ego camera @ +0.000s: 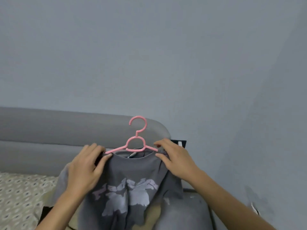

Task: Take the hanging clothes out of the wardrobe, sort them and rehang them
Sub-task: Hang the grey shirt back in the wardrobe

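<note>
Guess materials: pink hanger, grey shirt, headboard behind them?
Pink hanger: looks like moulded plastic, smooth with a slight sheen, uniform colour, rounded one-piece hook.
Grey shirt: soft knit fabric, probably cotton jersey; matte, it creases and drapes where both hands pinch its shoulders; the pale print looks slightly cracked.
Headboard: padded upholstery, matte grey; fabric or faux leather, cannot tell.

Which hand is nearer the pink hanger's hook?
Right. The right hand pinches the shoulder just below-right of the hook; the left hand grips the far left shoulder of the shirt.
</note>
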